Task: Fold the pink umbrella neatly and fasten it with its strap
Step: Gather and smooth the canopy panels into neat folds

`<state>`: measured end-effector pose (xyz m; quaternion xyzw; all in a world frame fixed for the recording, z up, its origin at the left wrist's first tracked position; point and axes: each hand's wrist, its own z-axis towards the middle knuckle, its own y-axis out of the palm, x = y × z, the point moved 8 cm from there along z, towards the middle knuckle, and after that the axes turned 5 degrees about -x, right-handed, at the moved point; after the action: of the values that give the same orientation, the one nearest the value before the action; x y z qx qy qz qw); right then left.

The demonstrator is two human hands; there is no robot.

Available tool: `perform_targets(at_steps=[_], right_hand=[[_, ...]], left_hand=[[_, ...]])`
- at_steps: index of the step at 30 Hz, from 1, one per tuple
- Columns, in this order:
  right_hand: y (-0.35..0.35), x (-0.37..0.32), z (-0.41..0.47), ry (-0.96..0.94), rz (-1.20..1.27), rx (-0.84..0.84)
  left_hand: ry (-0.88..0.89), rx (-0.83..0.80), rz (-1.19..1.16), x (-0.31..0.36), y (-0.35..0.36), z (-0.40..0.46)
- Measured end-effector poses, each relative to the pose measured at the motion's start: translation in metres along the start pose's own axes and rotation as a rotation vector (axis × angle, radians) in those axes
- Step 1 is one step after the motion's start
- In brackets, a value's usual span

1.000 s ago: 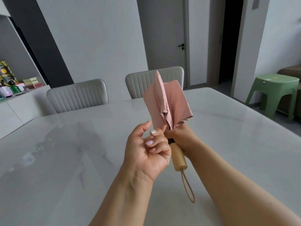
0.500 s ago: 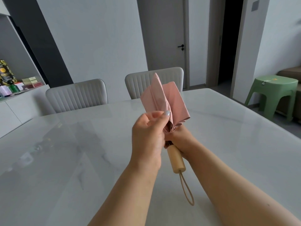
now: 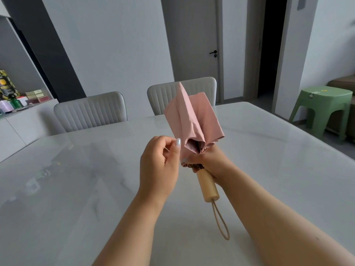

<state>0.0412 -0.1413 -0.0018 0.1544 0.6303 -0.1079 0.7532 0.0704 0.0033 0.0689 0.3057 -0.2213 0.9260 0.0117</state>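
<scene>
Head view: you are looking down over a white marble-look table (image 3: 57,189) with both your forearms reaching in from the bottom edge.
Pink umbrella (image 3: 194,121): it stands nearly upright in the air above the table, canopy up and tilted slightly away from you, with the fabric loosely gathered in uneven folds that are not yet wrapped flat; I cannot make out its strap.
Wooden handle (image 3: 208,186): it points down toward you below the canopy, and a tan cord loop (image 3: 221,221) hangs from its end.
Right hand (image 3: 212,164): your fingers are curled round the umbrella just where the canopy's lower edge meets the handle, gripping it and carrying its weight.
Left hand (image 3: 159,166): your fingers are curled, thumb and forefinger drawn together at the left edge of the pink fabric; they appear to pinch that edge, though the contact itself is small and partly hidden.
Far side: two grey ribbed chairs (image 3: 90,110) stand against the table's far edge, the right one partly hidden behind the canopy.
Right of the table: a green plastic stool (image 3: 322,106) sits on the floor, well apart from your hands.
Left edge: a white sideboard (image 3: 21,127) holds boxes and bottles.
</scene>
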Motion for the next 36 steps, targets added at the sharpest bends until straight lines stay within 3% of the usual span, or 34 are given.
perform_targets(at_steps=[2, 6, 11, 15, 18, 21, 26, 31, 36], right_hand=[[0.002, -0.002, 0.000, -0.015, -0.001, -0.008], [0.006, -0.007, -0.005, -0.028, 0.029, -0.021], [0.007, -0.011, -0.006, -0.062, 0.019, -0.051], [0.003, -0.007, -0.003, -0.042, 0.005, -0.021], [0.001, -0.004, -0.002, -0.040, 0.013, -0.031], [0.003, -0.003, -0.001, -0.037, 0.010, -0.034], [0.006, -0.003, -0.001, -0.050, 0.006, -0.049], [0.006, -0.006, -0.002, -0.068, 0.064, -0.074], [0.012, -0.008, -0.002, -0.078, 0.220, -0.150]], left_hand=[[-0.034, -0.007, -0.037, 0.004, 0.004, -0.001], [0.095, -0.016, 0.226, 0.022, 0.010, 0.005], [0.273, 0.050, 0.381, 0.027, 0.008, 0.003], [0.425, 0.136, 0.390, 0.028, 0.002, -0.004], [0.472, 0.082, 0.298, 0.028, 0.000, -0.013], [0.326, -0.032, 0.180, 0.033, -0.001, -0.003], [0.174, -0.289, 0.377, 0.037, 0.022, 0.029], [-0.211, -0.141, 0.077, -0.006, 0.005, 0.038], [-0.415, -0.032, -0.206, -0.041, 0.004, 0.031]])
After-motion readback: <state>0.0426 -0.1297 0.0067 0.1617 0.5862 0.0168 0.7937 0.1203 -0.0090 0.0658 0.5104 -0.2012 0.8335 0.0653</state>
